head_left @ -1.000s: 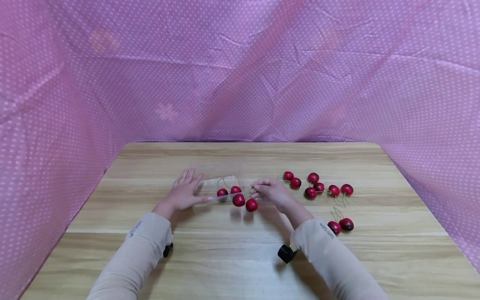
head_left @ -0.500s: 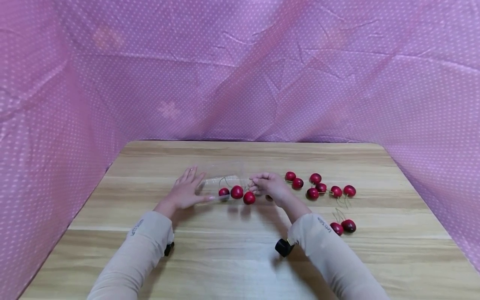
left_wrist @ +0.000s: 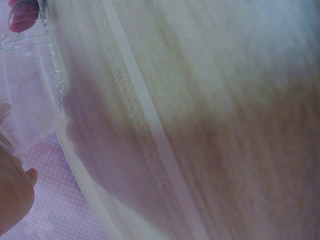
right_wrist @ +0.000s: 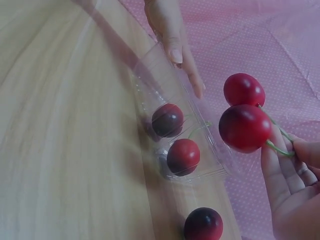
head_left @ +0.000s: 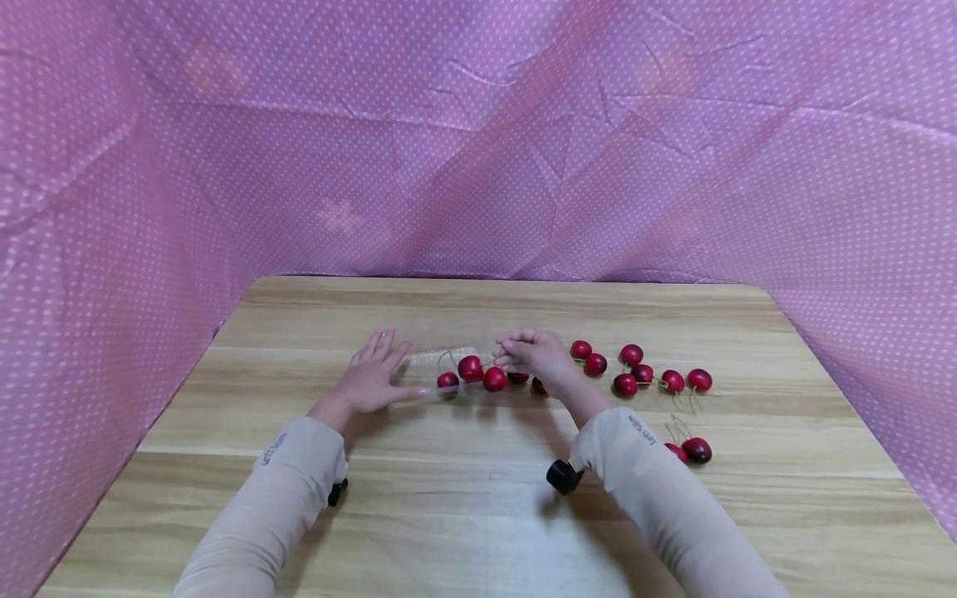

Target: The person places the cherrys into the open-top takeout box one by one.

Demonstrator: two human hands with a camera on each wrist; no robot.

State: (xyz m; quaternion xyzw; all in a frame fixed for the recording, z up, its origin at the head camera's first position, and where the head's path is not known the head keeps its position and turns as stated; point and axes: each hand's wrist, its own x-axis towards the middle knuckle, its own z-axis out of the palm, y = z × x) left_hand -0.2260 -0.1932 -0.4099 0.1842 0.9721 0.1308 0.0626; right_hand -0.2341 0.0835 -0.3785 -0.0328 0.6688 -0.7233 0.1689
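Observation:
A pair of red cherries (right_wrist: 245,128) on green stems hangs from my right hand (head_left: 540,359), whose thumb and fingers pinch the stems. In the head view, the pair is at the near right part of a clear plastic box (head_left: 441,355). Two more cherries (right_wrist: 183,157) with stems lie inside the box, seen through its wall in the right wrist view. My left hand (head_left: 370,378) rests at the box's left end, fingers spread and straight, thumb along the near side. Its contact with the box is only partly visible.
Several cherries (head_left: 641,374) lie in loose pairs on the wooden table (head_left: 449,515), right of my right hand. Another pair (head_left: 697,450) is nearer, partly behind the right sleeve. Two cherries (head_left: 539,385) are partly hidden under my right hand. Pink dotted cloth (head_left: 478,166) surrounds the table.
My right hand has carried the pinched cherries a little farther from me, toward the box. Two cherries beneath that hand have come partly into view. The left hand stays at the box.

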